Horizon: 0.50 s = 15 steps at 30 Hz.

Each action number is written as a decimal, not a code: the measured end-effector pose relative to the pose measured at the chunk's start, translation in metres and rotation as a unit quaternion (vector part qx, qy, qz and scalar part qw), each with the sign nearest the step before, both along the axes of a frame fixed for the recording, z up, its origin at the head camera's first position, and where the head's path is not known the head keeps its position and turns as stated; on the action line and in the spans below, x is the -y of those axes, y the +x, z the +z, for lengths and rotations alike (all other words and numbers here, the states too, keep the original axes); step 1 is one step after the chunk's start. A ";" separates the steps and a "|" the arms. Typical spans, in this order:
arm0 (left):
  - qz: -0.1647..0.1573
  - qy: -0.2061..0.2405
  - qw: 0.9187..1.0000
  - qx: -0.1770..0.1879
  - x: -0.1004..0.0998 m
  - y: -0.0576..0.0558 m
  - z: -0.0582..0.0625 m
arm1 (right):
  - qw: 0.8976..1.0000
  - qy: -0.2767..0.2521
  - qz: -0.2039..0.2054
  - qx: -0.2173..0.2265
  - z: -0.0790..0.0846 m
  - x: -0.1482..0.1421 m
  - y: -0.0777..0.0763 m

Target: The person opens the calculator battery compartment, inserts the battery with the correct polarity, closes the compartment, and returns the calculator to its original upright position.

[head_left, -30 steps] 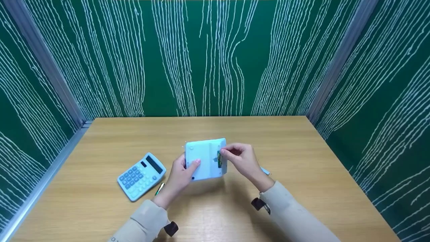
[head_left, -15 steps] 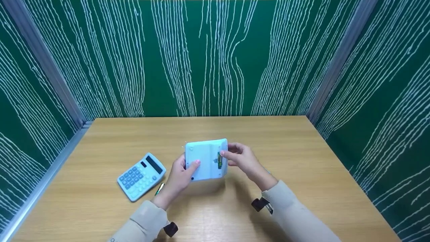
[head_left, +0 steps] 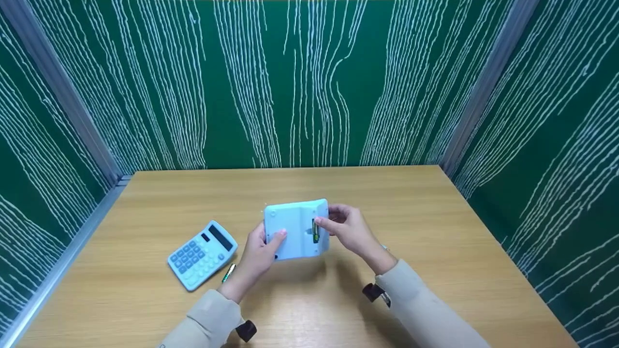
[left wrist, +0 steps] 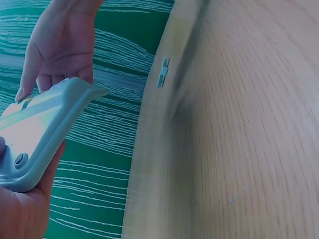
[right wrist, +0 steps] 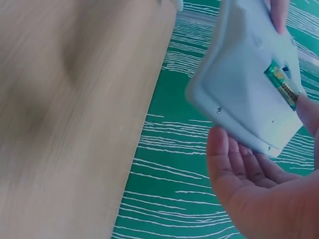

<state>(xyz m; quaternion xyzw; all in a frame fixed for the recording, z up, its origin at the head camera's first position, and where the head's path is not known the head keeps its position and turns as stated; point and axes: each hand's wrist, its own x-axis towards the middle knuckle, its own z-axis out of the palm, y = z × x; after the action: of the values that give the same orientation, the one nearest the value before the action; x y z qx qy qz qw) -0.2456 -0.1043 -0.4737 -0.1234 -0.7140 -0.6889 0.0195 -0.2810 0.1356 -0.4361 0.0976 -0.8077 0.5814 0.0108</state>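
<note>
A light blue calculator is held above the table with its back turned up. My left hand grips its left side, thumb across the back. A green battery lies in the open slot near the right edge. The thumb of my right hand presses one end of this battery, while its fingers curl behind the calculator's right edge. In the right wrist view those fingertips are at the calculator's edge. The calculator's keys face away, out of sight.
On the wooden table, a second blue calculator lies keys up at the left. Another battery lies beside my left wrist. A small blue strip, apparently a battery cover, lies on the table, mostly hidden behind my right wrist in the head view.
My right fingers have shifted from a fingertip pinch at the battery's upper end to behind the calculator's edge, with the thumb on the battery. The left hand keeps its grip.
</note>
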 end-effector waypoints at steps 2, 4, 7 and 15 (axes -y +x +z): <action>0.000 0.002 1.000 -0.002 0.000 0.000 0.001 | 0.999 0.014 -0.007 -0.031 -0.001 0.001 0.000; -0.001 0.000 1.000 0.005 0.000 0.000 0.002 | 0.998 0.031 -0.015 -0.058 -0.001 0.002 0.001; -0.003 -0.003 1.000 0.007 0.001 0.000 0.003 | 0.995 0.054 -0.017 -0.086 -0.002 0.002 0.002; -0.027 -0.018 0.999 0.020 0.004 -0.002 0.001 | 0.995 0.063 0.009 -0.074 -0.001 -0.007 0.001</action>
<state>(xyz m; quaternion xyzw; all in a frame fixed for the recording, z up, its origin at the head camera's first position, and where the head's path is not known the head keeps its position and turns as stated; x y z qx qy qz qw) -0.2480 -0.1088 -0.4725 -0.1298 -0.7229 -0.6785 -0.0156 -0.2798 0.1422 -0.4367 0.1477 -0.8387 0.5209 0.0592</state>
